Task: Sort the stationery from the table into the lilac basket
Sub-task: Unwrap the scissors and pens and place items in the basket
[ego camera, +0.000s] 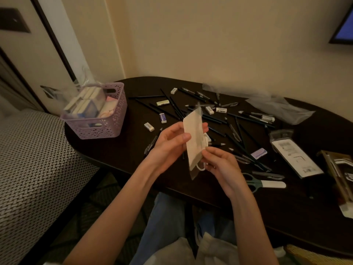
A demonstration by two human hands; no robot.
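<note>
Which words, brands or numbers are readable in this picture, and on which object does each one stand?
None can be read.
Flat package: barcode and print, too blurred.
White erasers: barcodes, too small.
Blue-sleeved eraser: print, too small.
Sealed packet held in both hands: no text visible.
Lilac basket contents: no legible text.

Dim, warm-toned indoor view with wide-angle distortion.
The dark worktop (191,190) swallows detail; straight lines bow near the edges, and the corners look soft and slightly blurred.
</note>
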